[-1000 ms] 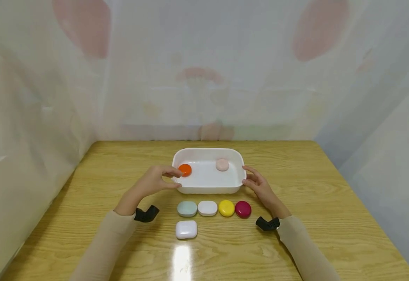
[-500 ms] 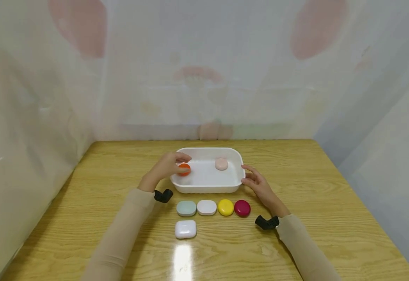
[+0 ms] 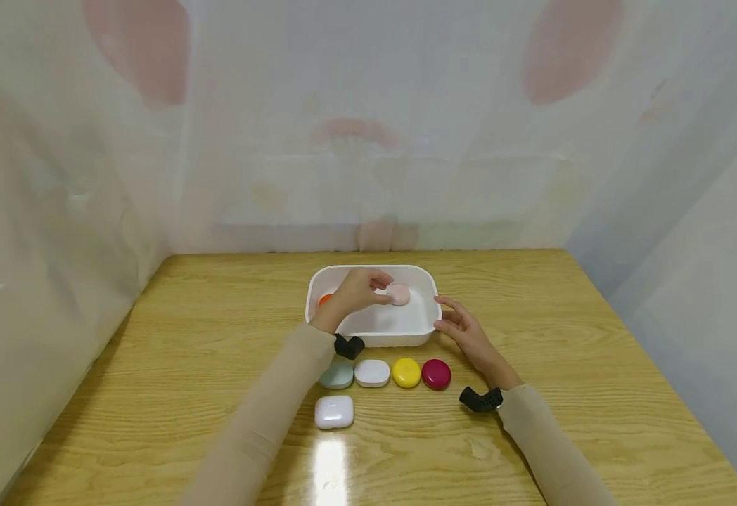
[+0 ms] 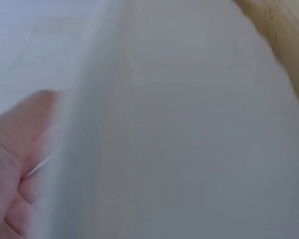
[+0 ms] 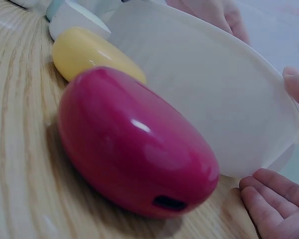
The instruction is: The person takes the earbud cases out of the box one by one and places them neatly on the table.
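A white plastic tray (image 3: 415, 327) holds a pale pink round earbud case (image 3: 400, 294) and an orange round case (image 3: 325, 299), the latter mostly hidden by my left wrist. My left hand (image 3: 359, 289) reaches over the tray's front rim, thumb and fingers spread, tips at the pink case's left edge. Around the tray's right end my right hand (image 3: 466, 336) grips, with one fingertip at the rim and other fingers (image 5: 269, 196) low against its base in the right wrist view. The left wrist view is mostly the tray's blurred outer wall (image 4: 189, 124).
Before the tray stand a pale green case (image 3: 338, 377), a white oval case (image 3: 372, 373), a yellow case (image 3: 406, 372) and a magenta case (image 3: 436, 374) with a port slot. A glossy white case (image 3: 334, 412) lies nearer on the wooden table (image 3: 533, 316).
My left hand has moved right, from the tray's left rim past the orange case to the pink case. The right hand stays at the tray's right end.
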A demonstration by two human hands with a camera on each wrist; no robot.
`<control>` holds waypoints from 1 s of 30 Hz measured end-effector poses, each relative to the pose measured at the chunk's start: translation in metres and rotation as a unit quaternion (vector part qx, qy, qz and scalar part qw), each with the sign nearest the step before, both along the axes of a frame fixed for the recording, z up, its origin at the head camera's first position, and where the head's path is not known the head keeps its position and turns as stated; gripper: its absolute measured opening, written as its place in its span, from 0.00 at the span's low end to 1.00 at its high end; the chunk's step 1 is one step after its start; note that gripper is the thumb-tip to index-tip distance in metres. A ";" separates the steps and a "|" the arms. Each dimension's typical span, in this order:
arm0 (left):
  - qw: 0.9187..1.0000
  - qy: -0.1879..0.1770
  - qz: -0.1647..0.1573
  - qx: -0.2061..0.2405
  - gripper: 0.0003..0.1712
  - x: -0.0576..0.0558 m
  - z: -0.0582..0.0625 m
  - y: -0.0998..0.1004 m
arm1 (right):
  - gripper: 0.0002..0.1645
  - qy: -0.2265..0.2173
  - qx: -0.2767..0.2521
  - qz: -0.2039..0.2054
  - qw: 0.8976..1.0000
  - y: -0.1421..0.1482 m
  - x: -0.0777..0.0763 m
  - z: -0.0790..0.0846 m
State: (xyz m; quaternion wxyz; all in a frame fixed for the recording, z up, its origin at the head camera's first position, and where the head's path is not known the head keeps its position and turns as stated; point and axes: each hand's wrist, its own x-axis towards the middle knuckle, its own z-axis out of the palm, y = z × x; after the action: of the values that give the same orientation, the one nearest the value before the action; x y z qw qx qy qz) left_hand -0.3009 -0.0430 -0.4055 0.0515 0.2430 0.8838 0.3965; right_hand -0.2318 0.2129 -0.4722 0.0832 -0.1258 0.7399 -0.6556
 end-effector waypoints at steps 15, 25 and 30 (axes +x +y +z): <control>0.996 0.010 0.080 -0.026 0.29 -0.013 -0.030 0.035 | 0.33 -0.001 -0.005 -0.003 1.000 -0.002 0.000 0.000; 0.993 0.017 0.095 -0.063 0.26 -0.010 -0.030 0.040 | 0.34 0.016 -0.022 0.001 1.000 -0.003 0.000 -0.001; 0.993 0.020 0.088 -0.078 0.25 -0.011 -0.029 0.042 | 0.33 0.011 -0.015 -0.005 1.000 0.000 -0.002 -0.001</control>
State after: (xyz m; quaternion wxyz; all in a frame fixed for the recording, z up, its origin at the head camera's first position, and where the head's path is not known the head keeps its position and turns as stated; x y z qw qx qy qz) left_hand -0.3122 -0.0010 -0.4345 0.0177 0.1668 0.9309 0.3244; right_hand -0.2340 0.2124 -0.4735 0.0699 -0.1305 0.7316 -0.6655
